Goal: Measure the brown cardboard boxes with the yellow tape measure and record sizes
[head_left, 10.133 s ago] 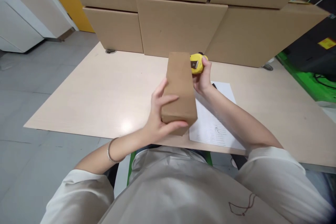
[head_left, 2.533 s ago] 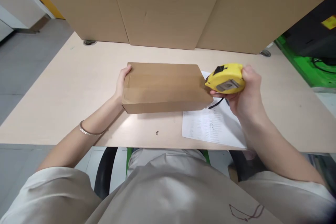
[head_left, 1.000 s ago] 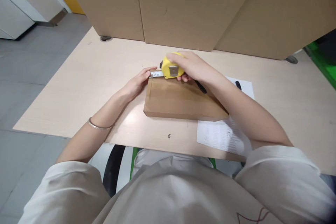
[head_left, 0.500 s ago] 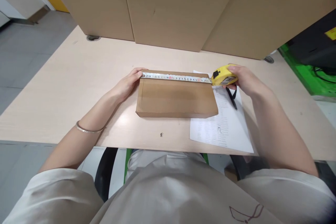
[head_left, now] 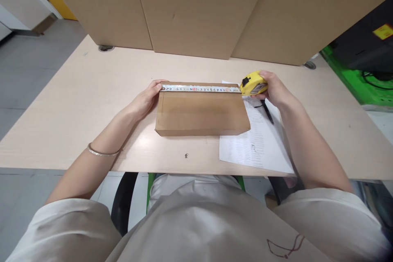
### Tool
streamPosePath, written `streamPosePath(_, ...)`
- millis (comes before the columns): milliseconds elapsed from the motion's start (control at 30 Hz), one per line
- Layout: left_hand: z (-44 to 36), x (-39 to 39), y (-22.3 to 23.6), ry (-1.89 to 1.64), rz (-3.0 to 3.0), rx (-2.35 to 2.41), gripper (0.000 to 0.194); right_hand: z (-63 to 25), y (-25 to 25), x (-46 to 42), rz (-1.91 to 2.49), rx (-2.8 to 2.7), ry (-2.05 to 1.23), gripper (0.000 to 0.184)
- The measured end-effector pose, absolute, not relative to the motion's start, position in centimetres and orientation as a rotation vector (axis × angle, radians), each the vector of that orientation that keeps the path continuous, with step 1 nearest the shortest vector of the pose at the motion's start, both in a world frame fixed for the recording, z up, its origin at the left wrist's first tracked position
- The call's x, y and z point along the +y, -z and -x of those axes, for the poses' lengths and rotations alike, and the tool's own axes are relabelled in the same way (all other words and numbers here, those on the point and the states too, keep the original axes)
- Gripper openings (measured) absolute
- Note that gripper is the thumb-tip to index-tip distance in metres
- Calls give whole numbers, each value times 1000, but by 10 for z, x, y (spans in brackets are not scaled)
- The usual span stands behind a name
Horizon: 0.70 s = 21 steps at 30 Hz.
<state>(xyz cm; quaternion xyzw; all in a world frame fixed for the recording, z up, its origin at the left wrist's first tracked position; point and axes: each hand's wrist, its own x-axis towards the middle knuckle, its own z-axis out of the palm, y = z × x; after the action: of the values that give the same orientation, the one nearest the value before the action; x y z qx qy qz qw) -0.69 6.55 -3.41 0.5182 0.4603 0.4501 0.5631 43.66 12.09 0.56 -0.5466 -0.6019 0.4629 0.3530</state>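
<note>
A flat brown cardboard box (head_left: 201,112) lies lengthwise on the pale wooden table (head_left: 76,102). Along its far top edge runs the white blade of a tape measure (head_left: 199,89). My left hand (head_left: 147,98) pinches the blade's end at the box's far left corner. My right hand (head_left: 274,90) grips the yellow tape measure case (head_left: 253,84) just past the box's far right corner.
A printed sheet of paper (head_left: 254,143) lies under the box's right end, with a black pen (head_left: 267,111) on it. Large cardboard cartons (head_left: 196,12) stand stacked along the table's far edge. A green and black unit (head_left: 362,77) is at the right.
The box was laid flat on the table. The tape was then pulled out rightward along its far edge, from a short stub one second ago to the box's full length now.
</note>
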Motion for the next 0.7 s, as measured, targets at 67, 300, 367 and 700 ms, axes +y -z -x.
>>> streamPosePath(67,7,65,34,-1055,-1231,1084,74,-434,-4,119,1401,-1531,-1169,54)
streamPosePath(300,9,65,38,-1073,-1193,1074,76,-430,-21,111,1386,-1551,-1151,55)
streamPosePath(367,10,65,40,-1071,-1181,1052,73,-425,-37,108,1381,-1593,-1129,51)
streamPosePath(700,12,67,41,-1060,-1245,899,76,-283,-74,107,1196,-1897,-1338,54)
